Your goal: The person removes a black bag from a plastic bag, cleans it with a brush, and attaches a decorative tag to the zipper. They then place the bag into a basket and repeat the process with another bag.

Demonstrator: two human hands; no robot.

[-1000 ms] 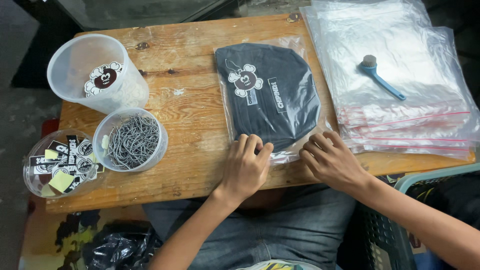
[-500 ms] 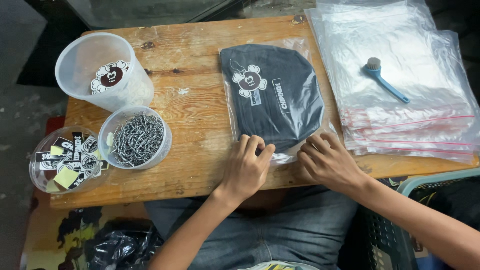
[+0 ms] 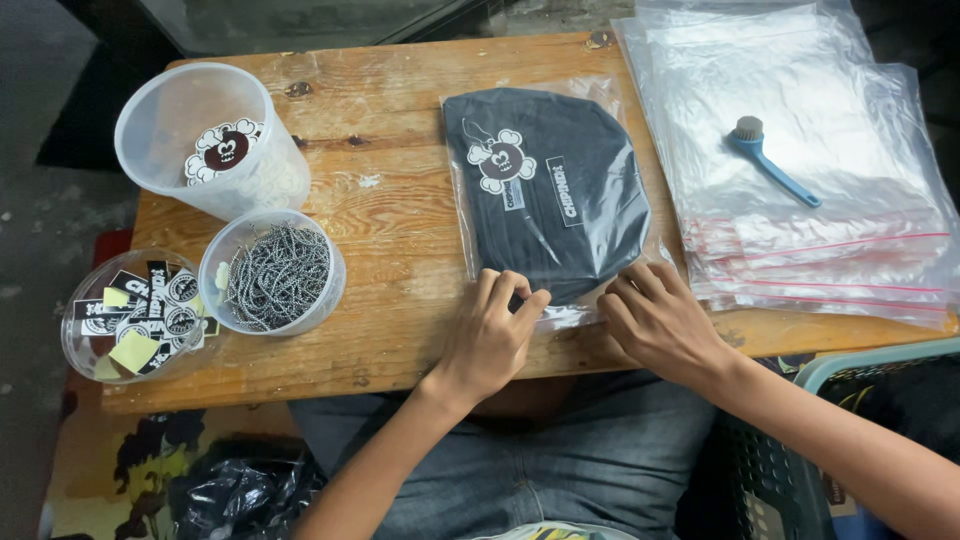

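A black cap (image 3: 548, 190) sealed inside a clear zip bag (image 3: 590, 100) is laid flat near the front edge of the wooden bench (image 3: 400, 200), towards its middle. The bag's near end is pressed down by both hands: the left hand (image 3: 493, 335) is set with fingers together on the bag's closing strip, and the right hand (image 3: 658, 322) is pinched on the same strip just beside it. Neither grip is closed around the bag; both are flattened on it.

If the strip is pressed unevenly, a gap may be left and the seal may be judged incomplete. Since the bag lies close to the front edge, it could be slid off onto the lap by a firm push. The stack of empty zip bags (image 3: 800, 180) with the blue brush (image 3: 772, 160) on top could be nudged by the right forearm. The tub of ball chains (image 3: 275, 272) stands well apart.
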